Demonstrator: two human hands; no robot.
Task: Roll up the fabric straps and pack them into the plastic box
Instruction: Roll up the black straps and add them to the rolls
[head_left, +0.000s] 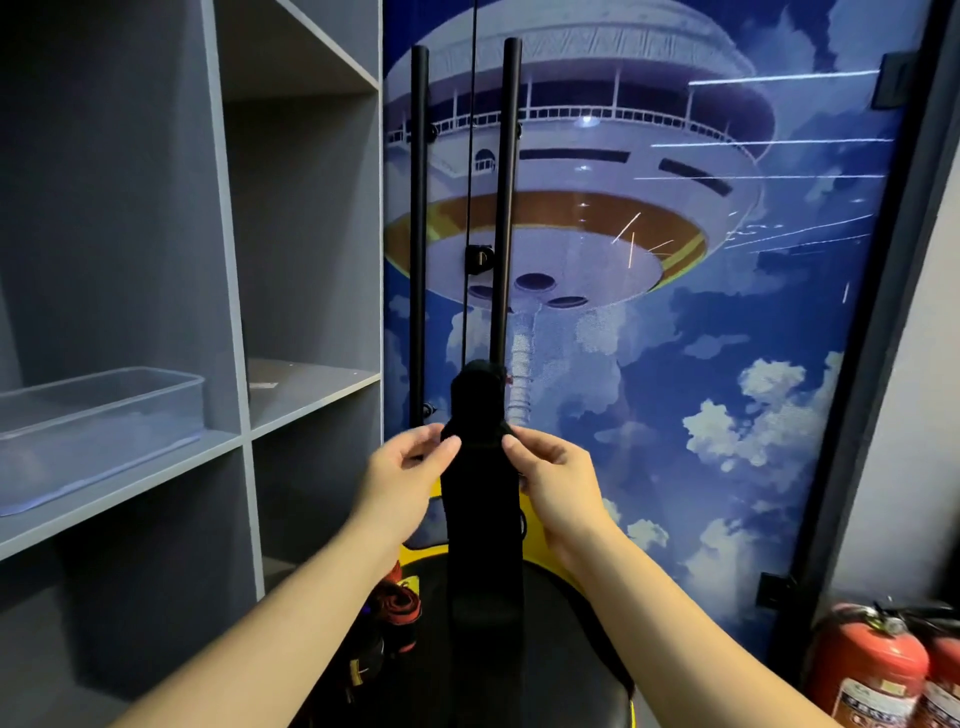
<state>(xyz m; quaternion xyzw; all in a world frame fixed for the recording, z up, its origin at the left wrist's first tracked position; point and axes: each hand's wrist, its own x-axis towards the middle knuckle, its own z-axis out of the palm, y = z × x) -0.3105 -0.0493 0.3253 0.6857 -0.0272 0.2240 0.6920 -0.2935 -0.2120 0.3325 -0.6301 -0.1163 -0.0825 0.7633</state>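
A long black fabric strap (483, 519) hangs upright in front of me, its top end curled over into a small roll. My left hand (405, 478) pinches the strap's left edge just below that roll. My right hand (550, 478) pinches the right edge at the same height. The strap's lower part runs down between my forearms. A clear plastic box (98, 431) stands open and looks empty on the grey shelf at the left. More straps (395, 618), red and black, lie bundled low near my left forearm.
A grey shelving unit (234, 312) fills the left side. Glass doors with two black vertical handles (506, 208) and a printed sky mural stand ahead. Red fire extinguishers (872, 665) sit at the bottom right. A black and yellow seat-like object (566, 623) lies below my hands.
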